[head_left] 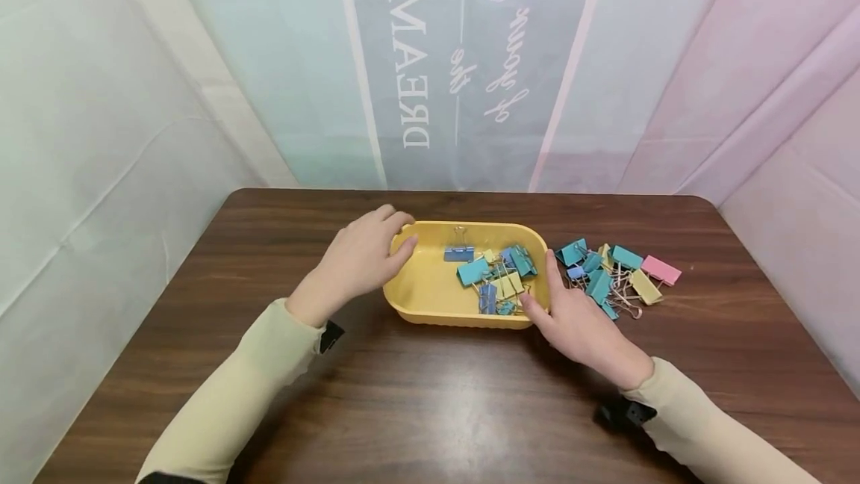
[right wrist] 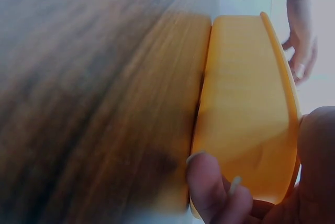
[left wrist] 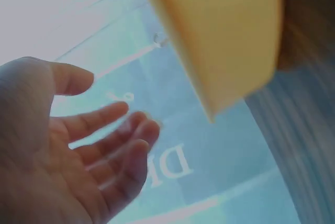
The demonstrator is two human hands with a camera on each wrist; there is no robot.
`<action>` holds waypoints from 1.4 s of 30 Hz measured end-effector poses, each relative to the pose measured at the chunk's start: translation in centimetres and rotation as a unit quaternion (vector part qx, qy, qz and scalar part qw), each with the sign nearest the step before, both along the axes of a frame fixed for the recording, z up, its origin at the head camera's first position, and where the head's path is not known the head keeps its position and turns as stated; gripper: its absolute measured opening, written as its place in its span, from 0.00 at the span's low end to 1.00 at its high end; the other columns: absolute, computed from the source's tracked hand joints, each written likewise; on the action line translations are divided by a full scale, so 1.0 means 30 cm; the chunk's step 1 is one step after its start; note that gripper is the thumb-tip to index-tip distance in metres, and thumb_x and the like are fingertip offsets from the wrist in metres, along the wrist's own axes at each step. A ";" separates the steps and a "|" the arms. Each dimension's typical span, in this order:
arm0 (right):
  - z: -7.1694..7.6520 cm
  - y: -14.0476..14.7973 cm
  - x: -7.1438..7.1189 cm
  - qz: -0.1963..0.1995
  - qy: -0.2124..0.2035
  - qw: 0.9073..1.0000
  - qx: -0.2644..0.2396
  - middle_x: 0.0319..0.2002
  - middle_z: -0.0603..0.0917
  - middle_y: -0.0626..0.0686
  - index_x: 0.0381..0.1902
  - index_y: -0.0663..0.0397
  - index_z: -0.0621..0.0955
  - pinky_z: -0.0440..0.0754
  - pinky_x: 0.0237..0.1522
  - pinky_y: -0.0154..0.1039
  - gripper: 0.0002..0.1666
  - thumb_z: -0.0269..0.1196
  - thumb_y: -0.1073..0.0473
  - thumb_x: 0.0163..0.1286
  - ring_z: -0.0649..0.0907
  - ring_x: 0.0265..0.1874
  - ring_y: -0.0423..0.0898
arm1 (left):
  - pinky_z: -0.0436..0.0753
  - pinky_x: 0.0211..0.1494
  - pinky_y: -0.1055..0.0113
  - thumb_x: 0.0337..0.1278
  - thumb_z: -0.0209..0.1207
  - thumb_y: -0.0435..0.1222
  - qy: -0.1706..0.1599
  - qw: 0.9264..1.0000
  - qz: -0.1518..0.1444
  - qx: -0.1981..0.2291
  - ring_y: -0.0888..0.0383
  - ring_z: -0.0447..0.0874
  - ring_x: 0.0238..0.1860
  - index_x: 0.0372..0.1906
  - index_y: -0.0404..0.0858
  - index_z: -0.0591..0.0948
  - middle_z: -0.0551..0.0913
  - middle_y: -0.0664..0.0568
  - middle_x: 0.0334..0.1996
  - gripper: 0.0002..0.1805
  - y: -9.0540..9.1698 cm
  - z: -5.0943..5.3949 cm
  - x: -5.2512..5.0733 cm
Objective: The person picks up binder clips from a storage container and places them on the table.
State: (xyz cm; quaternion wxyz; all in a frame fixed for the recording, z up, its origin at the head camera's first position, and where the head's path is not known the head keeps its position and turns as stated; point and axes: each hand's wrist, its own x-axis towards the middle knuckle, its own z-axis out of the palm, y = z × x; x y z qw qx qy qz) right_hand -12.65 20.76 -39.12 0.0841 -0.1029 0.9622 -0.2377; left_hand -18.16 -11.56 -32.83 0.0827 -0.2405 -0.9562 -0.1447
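A yellow plastic basket [head_left: 422, 291] sits on the table with several binder clips [head_left: 473, 272] inside, blue, teal and yellow, mostly toward its right end. My right hand [head_left: 579, 326] grips that right end, thumb at the rim and fingers against the outer wall, as the right wrist view shows on the basket [right wrist: 246, 93]. Over by the left end hovers my left hand [head_left: 359, 256]. In the left wrist view its loosely bent fingers [left wrist: 107, 166] stand apart from the basket [left wrist: 230, 35] and hold nothing.
Just right of the basket lies a loose pile of binder clips [head_left: 599, 286] in teal, yellow, pink and blue. The brown wooden table [head_left: 430, 387] ends at a printed cloth backdrop [head_left: 470, 163]. Pale cloth hangs on both sides.
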 end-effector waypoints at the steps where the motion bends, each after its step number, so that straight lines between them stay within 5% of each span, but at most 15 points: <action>1: -0.001 0.000 0.000 0.000 0.002 1.000 0.000 0.17 0.71 0.51 0.78 0.59 0.30 0.66 0.17 0.41 0.57 0.50 0.35 0.76 0.71 0.13 0.45 | 0.78 0.37 0.58 0.70 0.53 0.47 -0.008 1.000 -0.011 0.003 0.56 0.78 0.37 0.55 0.42 0.81 0.80 0.53 0.42 0.19 0.014 0.010 -0.015; 7: -0.003 0.001 -0.005 0.004 0.013 1.000 -0.003 0.17 0.71 0.51 0.78 0.59 0.31 0.66 0.17 0.41 0.57 0.50 0.36 0.76 0.71 0.14 0.45 | 0.76 0.42 0.60 0.71 0.51 0.50 -0.094 0.995 -0.038 0.002 0.60 0.78 0.38 0.53 0.48 0.82 0.82 0.59 0.39 0.17 0.101 0.041 -0.124; 13: 0.001 0.003 -0.002 0.003 0.008 1.000 -0.001 0.17 0.71 0.51 0.78 0.59 0.31 0.67 0.17 0.41 0.57 0.50 0.36 0.76 0.72 0.14 0.45 | 0.76 0.47 0.59 0.72 0.47 0.56 -0.159 0.984 -0.052 -0.056 0.60 0.79 0.42 0.55 0.51 0.81 0.83 0.60 0.46 0.21 0.188 0.057 -0.196; 22: 0.007 0.003 -0.003 0.002 0.001 1.000 -0.002 0.18 0.71 0.51 0.78 0.59 0.31 0.67 0.17 0.41 0.56 0.49 0.36 0.76 0.72 0.14 0.44 | 0.72 0.37 0.61 0.72 0.47 0.56 -0.233 0.955 -0.089 -0.160 0.58 0.75 0.34 0.46 0.46 0.81 0.80 0.56 0.37 0.21 0.261 0.062 -0.231; 27: 0.006 0.000 -0.003 0.002 0.008 1.000 0.002 0.17 0.71 0.50 0.78 0.61 0.34 0.67 0.18 0.41 0.56 0.50 0.36 0.76 0.72 0.14 0.44 | 0.76 0.46 0.59 0.69 0.55 0.55 -0.267 0.939 -0.096 -0.193 0.58 0.79 0.43 0.58 0.45 0.79 0.81 0.54 0.51 0.23 0.276 0.025 -0.232; 31: 0.007 0.001 -0.004 0.002 0.008 1.000 0.000 0.17 0.71 0.51 0.78 0.62 0.34 0.67 0.18 0.41 0.56 0.50 0.36 0.76 0.72 0.14 0.44 | 0.75 0.45 0.60 0.66 0.59 0.52 -0.265 0.935 -0.091 -0.216 0.58 0.78 0.42 0.58 0.46 0.78 0.80 0.55 0.50 0.22 0.299 0.004 -0.227; 38: 0.010 0.001 -0.007 0.008 0.012 1.000 -0.004 0.17 0.72 0.50 0.78 0.62 0.34 0.69 0.18 0.41 0.55 0.49 0.36 0.77 0.73 0.15 0.44 | 0.65 0.33 0.63 0.65 0.57 0.45 -0.216 0.938 -0.099 -0.252 0.59 0.68 0.27 0.35 0.47 0.77 0.74 0.55 0.28 0.08 0.341 -0.025 -0.220; 42: 0.011 0.002 -0.003 0.009 0.014 1.000 -0.008 0.16 0.72 0.50 0.78 0.62 0.33 0.68 0.18 0.41 0.55 0.49 0.37 0.77 0.72 0.14 0.44 | 0.70 0.36 0.62 0.66 0.57 0.47 -0.217 0.936 -0.102 -0.259 0.58 0.72 0.32 0.47 0.49 0.80 0.79 0.56 0.37 0.10 0.350 -0.031 -0.218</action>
